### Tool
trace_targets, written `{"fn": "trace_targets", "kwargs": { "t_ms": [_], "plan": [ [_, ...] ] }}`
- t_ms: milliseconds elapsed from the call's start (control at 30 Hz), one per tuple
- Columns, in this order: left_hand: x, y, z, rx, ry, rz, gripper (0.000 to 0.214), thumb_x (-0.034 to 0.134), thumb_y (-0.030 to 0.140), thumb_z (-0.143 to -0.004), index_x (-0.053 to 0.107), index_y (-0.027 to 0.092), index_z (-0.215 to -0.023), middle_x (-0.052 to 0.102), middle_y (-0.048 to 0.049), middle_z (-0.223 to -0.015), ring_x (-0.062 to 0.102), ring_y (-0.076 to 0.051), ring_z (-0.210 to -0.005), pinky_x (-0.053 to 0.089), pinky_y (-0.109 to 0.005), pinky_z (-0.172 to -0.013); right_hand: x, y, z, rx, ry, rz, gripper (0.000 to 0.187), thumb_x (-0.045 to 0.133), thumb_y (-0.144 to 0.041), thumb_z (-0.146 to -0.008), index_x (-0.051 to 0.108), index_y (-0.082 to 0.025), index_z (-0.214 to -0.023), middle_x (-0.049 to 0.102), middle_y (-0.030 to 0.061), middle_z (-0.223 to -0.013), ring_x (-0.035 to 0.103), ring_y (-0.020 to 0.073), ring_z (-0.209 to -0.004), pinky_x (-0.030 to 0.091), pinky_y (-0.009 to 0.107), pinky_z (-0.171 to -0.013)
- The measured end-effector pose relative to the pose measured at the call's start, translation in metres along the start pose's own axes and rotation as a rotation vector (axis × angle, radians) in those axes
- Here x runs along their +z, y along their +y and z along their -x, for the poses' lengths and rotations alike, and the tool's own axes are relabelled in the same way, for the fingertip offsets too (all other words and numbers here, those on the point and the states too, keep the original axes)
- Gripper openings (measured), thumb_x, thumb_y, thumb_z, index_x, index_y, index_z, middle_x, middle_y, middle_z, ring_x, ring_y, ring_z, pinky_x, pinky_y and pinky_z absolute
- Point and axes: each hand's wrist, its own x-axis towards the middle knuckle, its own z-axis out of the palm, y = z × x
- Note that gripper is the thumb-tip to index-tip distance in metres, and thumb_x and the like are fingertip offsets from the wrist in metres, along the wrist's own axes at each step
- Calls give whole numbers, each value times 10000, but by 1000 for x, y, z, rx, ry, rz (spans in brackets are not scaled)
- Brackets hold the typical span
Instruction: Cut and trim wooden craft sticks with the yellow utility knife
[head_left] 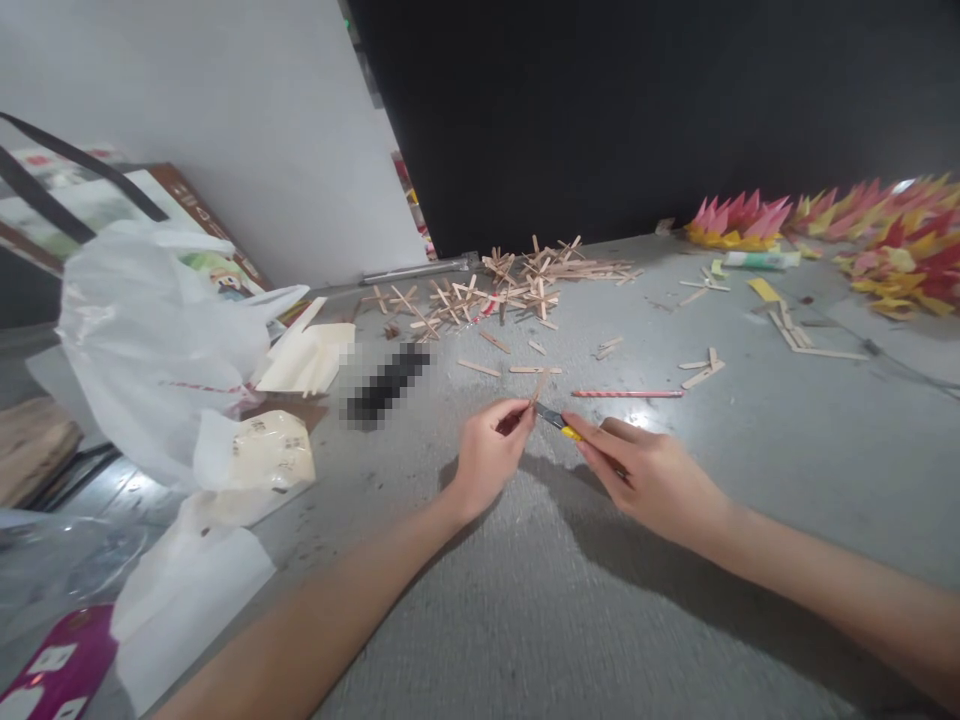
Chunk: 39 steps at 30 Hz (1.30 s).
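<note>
My left hand (491,452) pinches a flat wooden craft stick (539,385) that points up and away from me. In my right hand (651,470) is a utility knife (570,433) with a yellow part, its blade against or very close to the stick. Both hands are just above the grey surface (540,600). Just beyond them lie loose craft sticks (535,370) and a red-striped pencil (627,394). Farther back is a pile of craft sticks (525,285), many joined into crosses and stars.
On the left are a white plastic bag (150,340), a paper-wrapped packet (274,450) and a purple object (64,660). Pink and yellow folded-paper pieces (739,222) and a glue tube (761,260) sit at the back right. A black panel (637,110) rises behind.
</note>
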Motion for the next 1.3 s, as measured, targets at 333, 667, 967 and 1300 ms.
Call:
{"fn": "trace_targets", "kwargs": {
  "t_ms": [333,667,967,1300],
  "plan": [
    [3,-7,-1,-26,-13,80,295,695,452,-936,792,177,-983,779,-66,-852,691,-191,-749,516,-291,-693,-2,-2,0,17,66,68,453,413,-331,-1095,627,-174,-1462,680,52,-808,554,129,-543,399,279,-537],
    [1,-11,-6,-100,-17,175,323,712,486,-917,770,178,-994,754,-61,-836,688,-188,-763,519,-288,-688,-4,2,0,82,159,-43,474,408,-359,-1096,626,-153,-1463,649,51,-766,514,123,-560,416,268,-548],
    [2,-9,-6,-88,-39,263,374,727,491,-905,736,171,-1100,721,-57,-819,640,-161,-721,486,-275,-654,-5,-3,-4,400,126,-695,414,528,-494,-1038,674,-198,-1287,465,-47,-622,361,109,-473,319,264,-444],
    [5,14,3,-299,-444,682,438,708,457,-918,638,172,-1243,500,40,-664,393,-92,-544,313,-266,-559,-4,-4,-20,547,188,-976,286,650,-468,-959,610,-221,-1097,360,-97,-606,322,78,-464,265,243,-423]
  ]
}}
